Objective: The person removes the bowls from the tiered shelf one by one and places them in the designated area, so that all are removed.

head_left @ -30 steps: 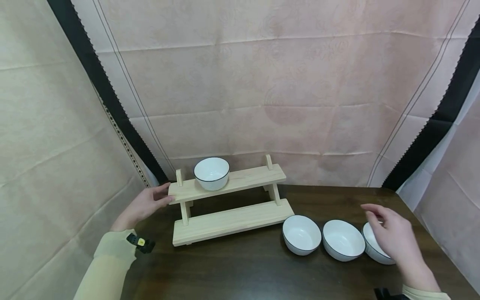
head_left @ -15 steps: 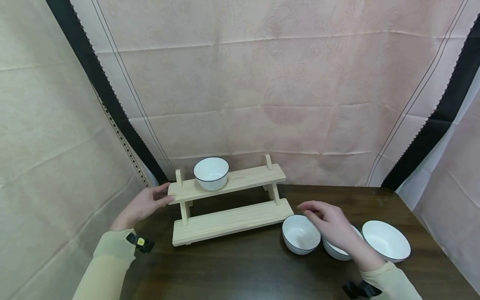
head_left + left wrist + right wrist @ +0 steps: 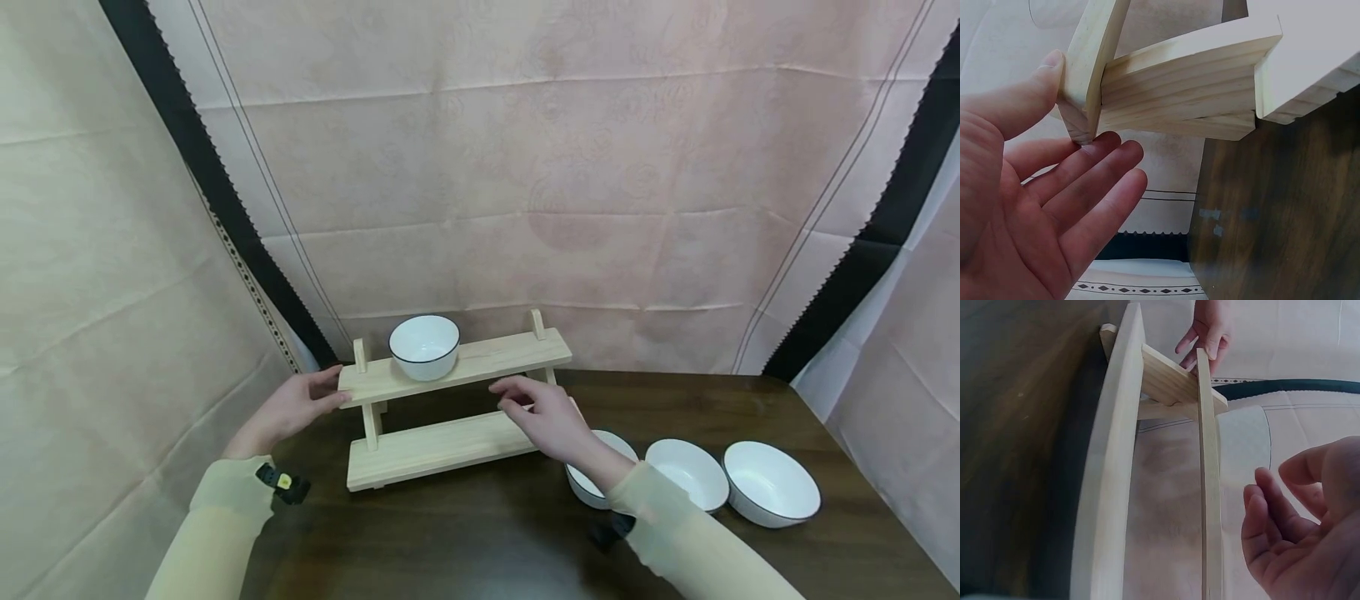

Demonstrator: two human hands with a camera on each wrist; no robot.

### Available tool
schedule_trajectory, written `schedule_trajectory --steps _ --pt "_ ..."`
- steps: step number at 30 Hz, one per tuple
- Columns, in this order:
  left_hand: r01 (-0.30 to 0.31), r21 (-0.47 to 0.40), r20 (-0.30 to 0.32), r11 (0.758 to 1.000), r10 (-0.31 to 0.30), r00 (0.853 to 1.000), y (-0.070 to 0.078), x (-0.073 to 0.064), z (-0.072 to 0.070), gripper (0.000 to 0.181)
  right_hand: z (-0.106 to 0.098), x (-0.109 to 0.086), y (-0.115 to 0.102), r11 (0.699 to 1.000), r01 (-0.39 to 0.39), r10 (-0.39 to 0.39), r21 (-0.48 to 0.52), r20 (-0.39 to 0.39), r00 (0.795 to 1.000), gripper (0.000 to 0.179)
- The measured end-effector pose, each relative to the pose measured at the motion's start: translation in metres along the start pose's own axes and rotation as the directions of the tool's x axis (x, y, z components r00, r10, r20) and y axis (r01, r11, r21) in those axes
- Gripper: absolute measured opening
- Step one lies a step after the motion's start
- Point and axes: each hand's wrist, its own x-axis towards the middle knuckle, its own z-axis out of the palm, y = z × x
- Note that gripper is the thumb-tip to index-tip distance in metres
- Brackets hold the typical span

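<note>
A two-tier wooden shelf rack (image 3: 442,450) stands at an angle on the table. My left hand (image 3: 296,408) pinches the left end of its upper board; in the left wrist view the thumb (image 3: 1041,87) lies on one face and the fingertips touch the other. One white enamel bowl (image 3: 424,348) with a dark rim sits on the upper board, left of its middle. My right hand (image 3: 543,417), holding nothing, hovers over the right part of the lower board with loosely bent fingers, as the right wrist view shows beside the bowl's side (image 3: 1244,447).
Right of the rack, a row of white bowls stands on the dark brown table (image 3: 450,542): a near one (image 3: 592,487) partly behind my right forearm, a middle one (image 3: 690,471) and a right one (image 3: 772,483). Pale fabric walls (image 3: 562,208) enclose the back and sides.
My right hand has swept left from above the rightmost bowl, across the other bowls, to over the lower board. My left hand, the rack and the bowls have stayed put.
</note>
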Motion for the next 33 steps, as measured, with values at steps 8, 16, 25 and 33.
schedule_trajectory --steps 8,16,25,33 --pt "0.018 -0.003 0.003 1.000 -0.018 1.000 0.001 0.000 0.000 0.083 0.020 0.035 -0.005 0.998 -0.022 0.026 0.052 -0.089 0.996 0.025" --pt "0.024 -0.002 0.006 1.000 -0.024 1.000 0.003 0.000 0.000 0.084 0.025 0.066 -0.007 0.997 -0.029 0.039 0.074 -0.143 0.989 0.031" --pt "0.033 -0.015 0.010 0.999 -0.033 0.999 0.002 -0.001 0.000 0.083 0.023 0.083 -0.018 0.995 -0.028 0.035 0.091 -0.083 0.996 0.045" --pt "0.025 -0.012 0.002 1.000 -0.025 1.000 0.001 0.000 0.001 0.085 0.028 0.093 -0.023 0.992 -0.092 0.099 0.090 -0.069 0.993 0.051"
